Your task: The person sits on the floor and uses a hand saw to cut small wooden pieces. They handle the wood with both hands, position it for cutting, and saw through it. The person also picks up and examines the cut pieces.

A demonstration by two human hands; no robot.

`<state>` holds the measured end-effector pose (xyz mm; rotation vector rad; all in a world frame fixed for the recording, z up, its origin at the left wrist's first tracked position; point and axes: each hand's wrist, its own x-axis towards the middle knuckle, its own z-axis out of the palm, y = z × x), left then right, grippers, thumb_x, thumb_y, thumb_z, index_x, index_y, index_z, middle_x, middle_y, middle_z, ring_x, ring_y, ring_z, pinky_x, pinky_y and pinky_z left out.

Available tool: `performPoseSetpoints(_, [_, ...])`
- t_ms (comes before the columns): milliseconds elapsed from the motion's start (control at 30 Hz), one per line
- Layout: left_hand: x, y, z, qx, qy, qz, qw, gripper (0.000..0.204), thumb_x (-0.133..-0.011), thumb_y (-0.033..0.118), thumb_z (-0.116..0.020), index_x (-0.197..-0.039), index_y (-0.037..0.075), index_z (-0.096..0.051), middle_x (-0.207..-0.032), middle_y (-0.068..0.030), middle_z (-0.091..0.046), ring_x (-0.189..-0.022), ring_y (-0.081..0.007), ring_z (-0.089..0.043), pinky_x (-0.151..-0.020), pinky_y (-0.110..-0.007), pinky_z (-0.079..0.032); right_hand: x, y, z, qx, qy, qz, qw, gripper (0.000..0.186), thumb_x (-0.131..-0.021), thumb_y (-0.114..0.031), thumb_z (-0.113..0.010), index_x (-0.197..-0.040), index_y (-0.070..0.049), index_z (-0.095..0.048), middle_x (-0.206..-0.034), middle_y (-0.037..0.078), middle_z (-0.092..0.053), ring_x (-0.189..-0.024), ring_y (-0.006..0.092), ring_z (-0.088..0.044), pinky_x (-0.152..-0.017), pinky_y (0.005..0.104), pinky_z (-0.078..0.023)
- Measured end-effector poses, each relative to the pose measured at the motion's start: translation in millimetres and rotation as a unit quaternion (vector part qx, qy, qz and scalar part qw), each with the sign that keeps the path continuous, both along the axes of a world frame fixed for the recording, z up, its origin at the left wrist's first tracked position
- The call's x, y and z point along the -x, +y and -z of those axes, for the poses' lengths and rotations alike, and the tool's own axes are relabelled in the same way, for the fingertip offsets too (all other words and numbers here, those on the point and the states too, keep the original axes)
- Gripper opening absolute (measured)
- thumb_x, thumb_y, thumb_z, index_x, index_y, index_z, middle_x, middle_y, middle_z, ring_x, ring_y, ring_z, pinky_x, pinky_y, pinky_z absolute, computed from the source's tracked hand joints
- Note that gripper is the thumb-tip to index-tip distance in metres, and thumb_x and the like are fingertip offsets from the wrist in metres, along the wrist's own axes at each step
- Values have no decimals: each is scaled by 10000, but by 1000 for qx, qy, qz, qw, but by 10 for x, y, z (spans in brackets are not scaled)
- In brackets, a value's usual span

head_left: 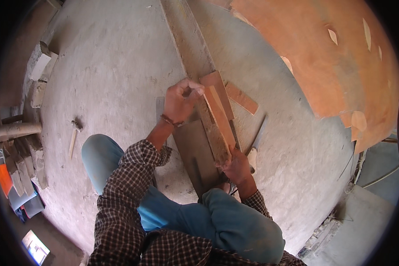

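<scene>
Reddish-brown plywood strip (221, 116) extends over the long plank (189, 42); your left hand (180, 103) pinches its far end, your right hand (237, 167) grips its near end; a handsaw (259, 136) rests right of the plank, a hammer (73, 138) well left.

Strip (221, 117) between left grip (180, 100) and right grip (237, 167)

- Strip (221, 122): reddish wood, face smooth and matt.
- Long plank (186, 40): rough, matt, coated with dust.
- Large sheet (301, 53): wood-like, matt, surface chipped.
- Saw blade (260, 134): smooth metal.
- Hammer handle (72, 144): pale wood.
- Floor (119, 80): cement-like, matt, uneven.
- Shirt (119, 193): matt checked cloth.
</scene>
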<state>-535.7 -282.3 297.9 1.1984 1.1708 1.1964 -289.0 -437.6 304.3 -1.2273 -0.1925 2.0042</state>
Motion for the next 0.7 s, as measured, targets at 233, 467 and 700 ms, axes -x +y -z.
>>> performPoseSetpoints(233, [128, 85, -45, 60, 51, 26, 997, 71, -1016, 78, -679, -984, 15, -682, -900, -48, -733, -800, -94, -691, -731, -269, -546, -112, 189, 32, -18, 210, 21, 977, 415, -1127, -347, -350, -889, -142, -620, -561, 31, -524, -581, 193, -527, -747, 430, -552])
performPoseSetpoints(467, [159, 161, 306, -198, 203, -1, 959, 96, -1051, 131, -636, -1003, 52, -661, -922, 0, -663, -897, -72, -588, -820, -277, -491, 39, 79, 192, 34, 315, -9, 948, 527, -1114, -407, -354, -688, -158, -538, -534, 19, -498, -566, 179, -521, -731, 398, -538])
performPoseSetpoints(700, [-47, 139, 481, -23, 70, 31, 997, 182, -1072, 202, -603, -1016, 40, -666, -902, -4, -657, -874, -73, -585, -796, -271, -484, -386, 284, 188, -114, -370, -113, 915, 625, -1099, -586, -354, -886, -71, -637, -733, 18, -629, -637, 123, -590, -636, 289, -512])
